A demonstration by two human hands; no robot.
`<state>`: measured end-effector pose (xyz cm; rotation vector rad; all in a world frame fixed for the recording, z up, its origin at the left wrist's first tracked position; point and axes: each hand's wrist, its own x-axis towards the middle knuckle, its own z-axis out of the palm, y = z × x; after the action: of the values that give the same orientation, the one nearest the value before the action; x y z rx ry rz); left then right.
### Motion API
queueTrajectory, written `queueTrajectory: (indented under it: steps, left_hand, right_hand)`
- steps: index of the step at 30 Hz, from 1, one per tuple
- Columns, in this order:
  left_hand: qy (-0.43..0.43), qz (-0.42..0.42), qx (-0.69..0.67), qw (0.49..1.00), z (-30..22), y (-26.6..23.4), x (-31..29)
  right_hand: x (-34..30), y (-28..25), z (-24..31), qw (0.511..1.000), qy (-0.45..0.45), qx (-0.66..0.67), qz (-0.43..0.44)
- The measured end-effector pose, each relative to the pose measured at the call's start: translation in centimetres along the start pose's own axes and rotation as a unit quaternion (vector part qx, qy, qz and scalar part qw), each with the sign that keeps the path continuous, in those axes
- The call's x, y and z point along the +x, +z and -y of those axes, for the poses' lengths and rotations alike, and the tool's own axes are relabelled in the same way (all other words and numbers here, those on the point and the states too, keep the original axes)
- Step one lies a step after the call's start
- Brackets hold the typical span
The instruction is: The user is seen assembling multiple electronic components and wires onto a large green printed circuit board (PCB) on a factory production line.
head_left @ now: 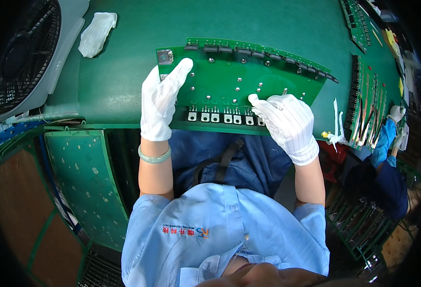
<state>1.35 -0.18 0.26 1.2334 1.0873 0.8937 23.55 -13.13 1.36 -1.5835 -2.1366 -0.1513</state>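
Observation:
A long green circuit board (220, 76) is tilted over the near part of the green table. Black components (248, 51) line its far edge. Along its near edge stands a row of flat components with pale metal tabs (227, 117). My left hand (159, 103), in a white striped glove, grips the board's left end, with a finger lying over its face. White-gloved too, my right hand (288, 119) is closed at the near right edge, its fingers curled and one digit resting toward the board. The fingers behind the board are hidden.
A grey fan (21, 55) stands at the left, with a folded white glove (97, 34) near it. More circuit boards (367, 103) with long copper-coloured leads lie at the right. Beyond them are a co-worker's gloved hands (397, 113). White strips (336, 125) lie near the table edge.

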Motion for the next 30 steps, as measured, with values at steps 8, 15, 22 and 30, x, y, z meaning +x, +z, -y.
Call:
queueTrajectory:
  steps: [8,15,22,30]
  left_hand:
    - [0.014,0.003,0.031,0.999,0.35,-0.22,0.13]
    - [0.025,-0.011,0.063,0.998,0.52,-0.29,0.08]
    - [0.022,-0.001,0.029,0.999,0.54,-0.15,0.08]
    - [0.017,0.000,0.030,0.999,0.44,-0.20,0.04]
  right_hand:
    - [-0.08,0.34,0.01,1.000,-0.001,0.017,-0.014]
    - [-0.16,0.16,-0.51,1.000,-0.014,0.020,0.003]
    - [0.01,0.05,-0.21,1.000,-0.011,0.015,0.003]
    - [-0.06,-0.18,-0.08,1.000,0.006,0.031,-0.002]
